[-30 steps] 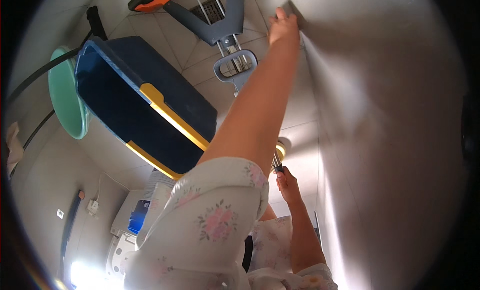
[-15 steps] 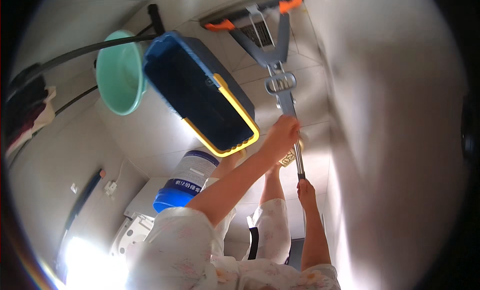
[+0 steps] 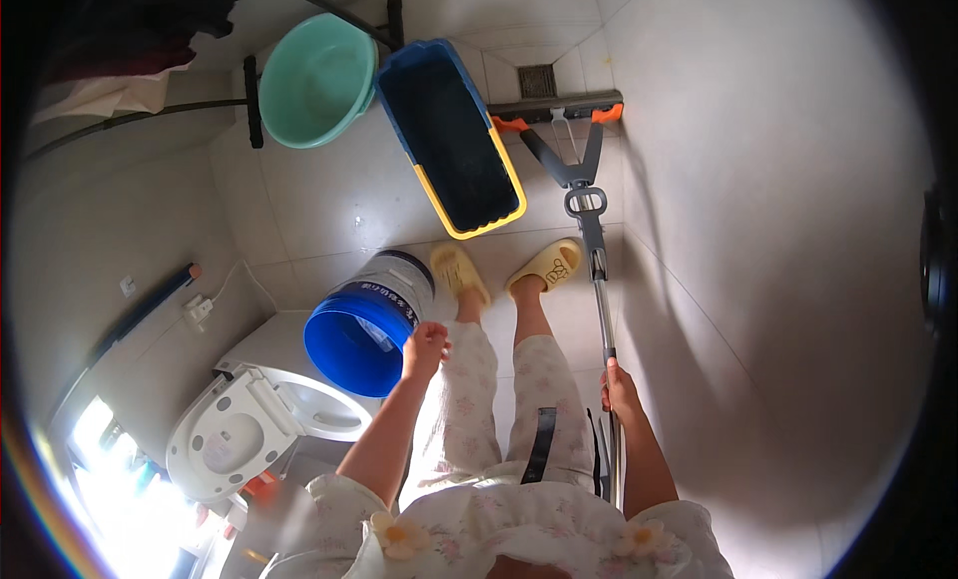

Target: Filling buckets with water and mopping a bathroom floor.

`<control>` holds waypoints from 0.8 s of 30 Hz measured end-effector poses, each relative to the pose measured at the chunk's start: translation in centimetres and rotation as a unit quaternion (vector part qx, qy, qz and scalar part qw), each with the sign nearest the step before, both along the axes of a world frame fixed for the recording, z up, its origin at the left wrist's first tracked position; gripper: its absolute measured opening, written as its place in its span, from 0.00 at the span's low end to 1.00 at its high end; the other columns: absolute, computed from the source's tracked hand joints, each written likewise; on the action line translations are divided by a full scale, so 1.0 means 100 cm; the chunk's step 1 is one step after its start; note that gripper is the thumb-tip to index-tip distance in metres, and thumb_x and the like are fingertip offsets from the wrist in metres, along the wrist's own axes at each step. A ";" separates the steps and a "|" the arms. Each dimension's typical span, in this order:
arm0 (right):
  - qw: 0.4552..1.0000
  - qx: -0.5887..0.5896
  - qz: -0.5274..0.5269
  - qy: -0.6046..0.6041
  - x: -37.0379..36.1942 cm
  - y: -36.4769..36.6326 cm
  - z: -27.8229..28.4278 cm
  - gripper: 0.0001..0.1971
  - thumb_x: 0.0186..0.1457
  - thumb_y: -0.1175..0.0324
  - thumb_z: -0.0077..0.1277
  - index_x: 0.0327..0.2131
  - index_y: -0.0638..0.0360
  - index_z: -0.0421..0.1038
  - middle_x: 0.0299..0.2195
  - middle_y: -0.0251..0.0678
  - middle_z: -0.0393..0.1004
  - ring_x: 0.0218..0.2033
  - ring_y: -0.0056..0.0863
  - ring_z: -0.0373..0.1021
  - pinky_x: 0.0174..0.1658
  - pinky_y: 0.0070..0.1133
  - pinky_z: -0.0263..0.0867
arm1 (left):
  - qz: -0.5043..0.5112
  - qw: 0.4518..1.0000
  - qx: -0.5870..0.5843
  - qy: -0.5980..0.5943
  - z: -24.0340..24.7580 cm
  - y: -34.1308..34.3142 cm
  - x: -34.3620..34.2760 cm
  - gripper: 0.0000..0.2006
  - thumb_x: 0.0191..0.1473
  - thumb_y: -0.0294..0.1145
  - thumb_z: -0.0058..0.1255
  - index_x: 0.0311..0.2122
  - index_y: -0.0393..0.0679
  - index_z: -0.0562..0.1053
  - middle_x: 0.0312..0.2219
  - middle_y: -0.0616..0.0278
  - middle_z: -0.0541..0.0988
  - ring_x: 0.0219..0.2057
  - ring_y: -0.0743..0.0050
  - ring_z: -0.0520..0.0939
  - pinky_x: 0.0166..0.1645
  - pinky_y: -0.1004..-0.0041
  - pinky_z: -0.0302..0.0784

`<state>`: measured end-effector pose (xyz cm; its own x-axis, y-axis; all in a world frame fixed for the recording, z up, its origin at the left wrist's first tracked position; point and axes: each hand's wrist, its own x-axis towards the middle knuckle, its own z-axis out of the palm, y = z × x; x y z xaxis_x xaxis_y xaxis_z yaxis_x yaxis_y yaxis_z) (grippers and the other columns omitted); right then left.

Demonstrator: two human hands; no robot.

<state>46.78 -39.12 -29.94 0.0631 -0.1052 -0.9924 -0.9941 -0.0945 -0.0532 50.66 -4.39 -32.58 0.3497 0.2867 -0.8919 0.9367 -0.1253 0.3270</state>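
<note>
My right hand (image 3: 619, 389) is closed around the pole of a squeeze mop (image 3: 605, 309). The mop leans away from me, its long dark head with orange end clips on the floor beside the right wall. Below its grey V-shaped frame is an oval pull lever. My left hand (image 3: 426, 351) is off the mop, fingers loosely bent, nothing visible in it. It hovers over the rim of a blue-lined round bucket (image 3: 334, 324); I cannot tell whether they touch. A long navy bucket (image 3: 426, 195) with a yellow handle lies ahead, near the mop head.
A mint-green basin (image 3: 314, 120) is at the far left beside black rack bars (image 3: 254, 100). A toilet (image 3: 215, 434) with its lid up stands at left. A floor drain (image 3: 537, 81) lies beyond the mop head. My feet wear yellow slippers (image 3: 547, 267).
My left hand has let go of the mop pole and moved left toward the round bucket. The mop head has come down nearer, onto the floor. The view has shifted.
</note>
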 end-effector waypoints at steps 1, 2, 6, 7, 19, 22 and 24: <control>1.000 0.010 0.007 -0.007 0.005 0.002 0.000 0.26 0.49 0.42 0.29 0.17 0.57 0.55 0.04 0.27 0.50 0.03 0.18 0.48 0.06 0.17 0.46 | 0.012 1.000 -0.009 -0.008 0.002 -0.002 -0.016 0.06 0.43 0.23 0.37 0.26 0.38 0.68 0.20 0.62 0.72 0.20 0.79 0.75 0.19 0.80 0.71; 0.999 0.005 0.034 -0.021 0.006 0.002 -0.002 0.27 0.47 0.40 0.29 0.18 0.58 0.55 0.05 0.28 0.51 0.03 0.19 0.49 0.07 0.18 0.47 | 0.004 1.000 -0.016 -0.012 0.009 -0.009 -0.024 0.06 0.43 0.23 0.37 0.27 0.38 0.68 0.21 0.62 0.72 0.21 0.79 0.75 0.19 0.80 0.71; 1.000 0.006 0.004 0.014 -0.008 0.012 -0.004 0.30 0.44 0.37 0.31 0.21 0.61 0.56 0.07 0.31 0.53 0.04 0.21 0.51 0.07 0.20 0.51 | -0.005 0.996 -0.084 -0.018 0.033 -0.027 -0.046 0.07 0.43 0.20 0.35 0.28 0.39 0.66 0.23 0.64 0.71 0.23 0.79 0.74 0.21 0.80 0.69; 1.000 0.005 0.003 0.008 -0.012 0.016 0.000 0.30 0.44 0.37 0.31 0.21 0.61 0.56 0.07 0.31 0.53 0.04 0.21 0.51 0.07 0.20 0.51 | -0.006 0.996 -0.086 -0.005 0.039 -0.027 -0.054 0.07 0.42 0.20 0.36 0.29 0.39 0.66 0.24 0.64 0.71 0.23 0.79 0.74 0.21 0.80 0.69; 0.908 -0.097 0.380 -0.145 -0.026 -0.020 0.049 0.14 0.41 0.65 0.49 0.24 0.67 0.60 0.14 0.41 0.66 0.12 0.27 0.66 0.14 0.25 0.62 | 0.089 0.994 -0.049 -0.028 0.115 0.052 -0.167 0.09 0.51 0.37 0.35 0.25 0.46 0.65 0.13 0.71 0.62 0.13 0.84 0.62 0.14 0.81 0.55; 0.930 -0.113 0.304 -0.174 -0.017 -0.023 0.074 0.11 0.46 0.63 0.45 0.23 0.59 0.57 0.11 0.29 0.58 0.07 0.18 0.55 0.09 0.18 0.54 | 0.165 0.983 -0.081 -0.001 0.150 0.044 -0.183 0.10 0.51 0.40 0.35 0.24 0.47 0.63 0.13 0.73 0.60 0.13 0.86 0.60 0.15 0.82 0.53; 0.965 -0.059 0.205 -0.153 -0.013 -0.024 0.077 0.11 0.47 0.63 0.44 0.23 0.56 0.55 0.10 0.25 0.54 0.06 0.14 0.50 0.08 0.16 0.50 | 0.155 0.986 -0.051 0.017 0.166 0.033 -0.202 0.11 0.51 0.40 0.35 0.23 0.45 0.63 0.13 0.72 0.61 0.12 0.86 0.60 0.15 0.83 0.53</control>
